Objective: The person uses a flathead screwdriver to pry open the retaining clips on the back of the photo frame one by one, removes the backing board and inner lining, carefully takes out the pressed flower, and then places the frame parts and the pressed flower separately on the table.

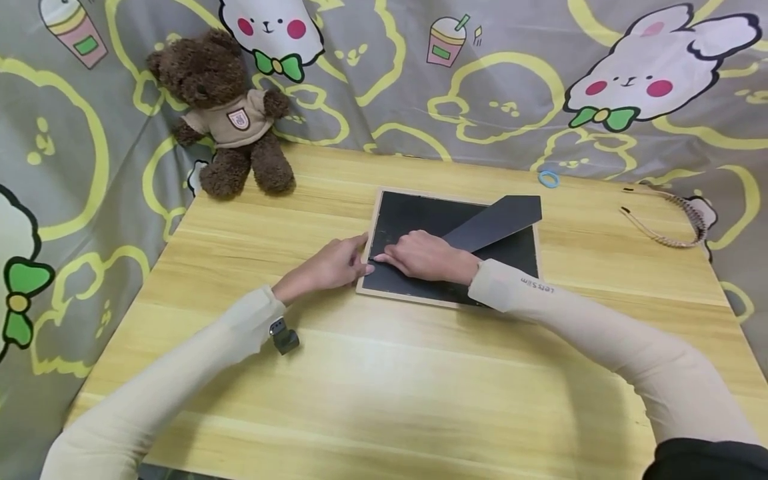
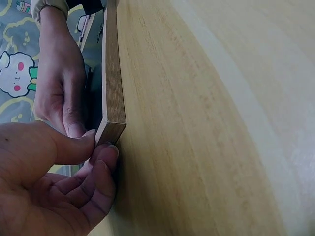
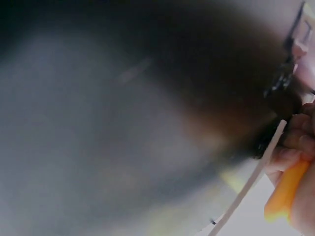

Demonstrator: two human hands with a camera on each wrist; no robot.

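A wooden picture frame point(image 1: 414, 301) lies back side up on the table, with a black backing board point(image 1: 414, 207) inside it. A dark stand leg point(image 1: 495, 223) slants up and right from the board. At the left edge, my left hand point(image 1: 336, 263) pinches the frame between thumb and fingers; the left wrist view shows its corner point(image 2: 115, 129) there. My right hand point(image 1: 423, 257) lies over the board, fingers curled, its fingertips at the left inner edge. In the right wrist view, an orange handle point(image 3: 288, 194) lies against the curled fingers; its working end is hidden.
A brown teddy bear point(image 1: 225, 120) sits at the table's back left, against the patterned cloth point(image 1: 372, 80). Toward the back right lie a blue ring point(image 1: 549, 179) and a headband point(image 1: 690, 220). Bare wooden tabletop point(image 1: 384, 393) shows in front of the frame.
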